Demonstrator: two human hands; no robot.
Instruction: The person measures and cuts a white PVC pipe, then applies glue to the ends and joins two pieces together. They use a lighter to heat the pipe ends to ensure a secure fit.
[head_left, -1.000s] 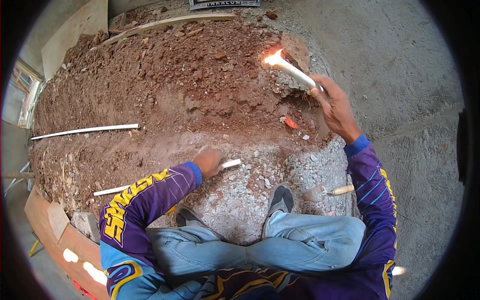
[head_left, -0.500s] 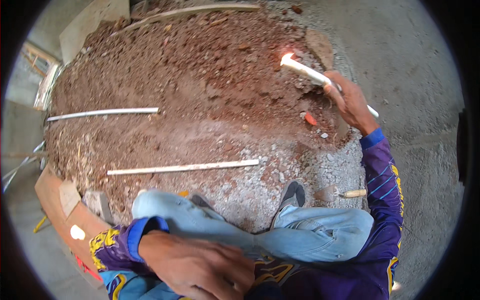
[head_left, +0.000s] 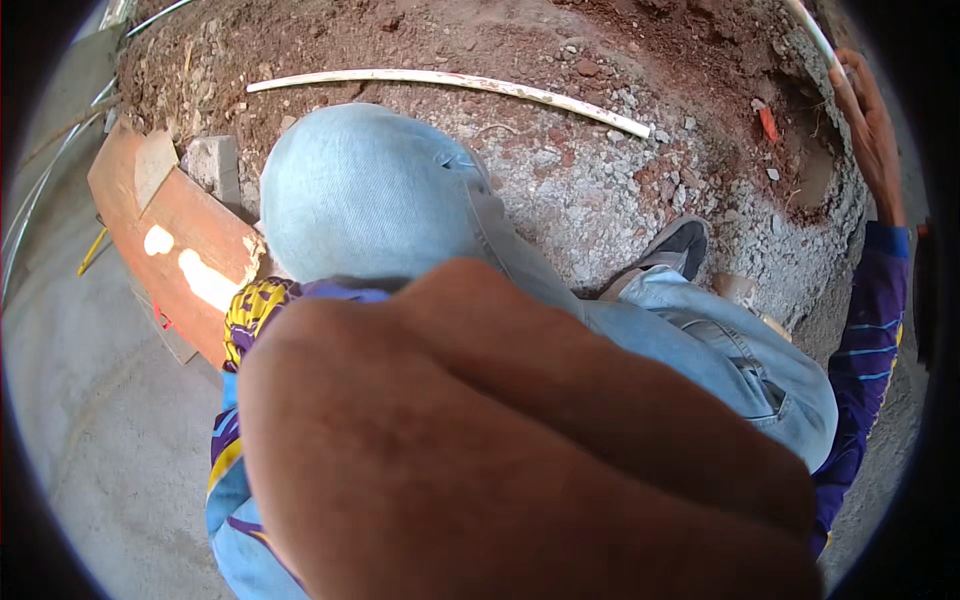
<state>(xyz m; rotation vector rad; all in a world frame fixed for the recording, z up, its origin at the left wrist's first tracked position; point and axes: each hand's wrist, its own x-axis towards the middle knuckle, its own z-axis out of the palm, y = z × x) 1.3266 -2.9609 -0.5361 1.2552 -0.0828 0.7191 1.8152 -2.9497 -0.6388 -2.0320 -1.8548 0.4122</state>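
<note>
At the upper right edge, my right hand [head_left: 872, 130] is closed round a white plastic pipe [head_left: 815, 30]. The far end of that pipe runs out of the picture. Very close to the camera, my left hand [head_left: 480, 450] fills the lower middle. Its back and knuckles show, while its fingers cannot be made out. Beyond my bent knee, a second white pipe [head_left: 450, 78], smeared with dirt, lies across the soil. Beside my right shoe [head_left: 680, 245] is a trowel [head_left: 736, 288], partly covered by my trouser leg.
Reddish soil [head_left: 400, 35] and grey gravel [head_left: 590, 205] spread in front of me. An orange scrap [head_left: 767, 124] lies at the right. To the left are a brown board [head_left: 120, 205], a grey block [head_left: 212, 165] and a yellow piece [head_left: 92, 252] on the concrete floor.
My left hand has risen from my lap close to the camera. The view has tilted down and left, and the burning pipe end has left the picture.
</note>
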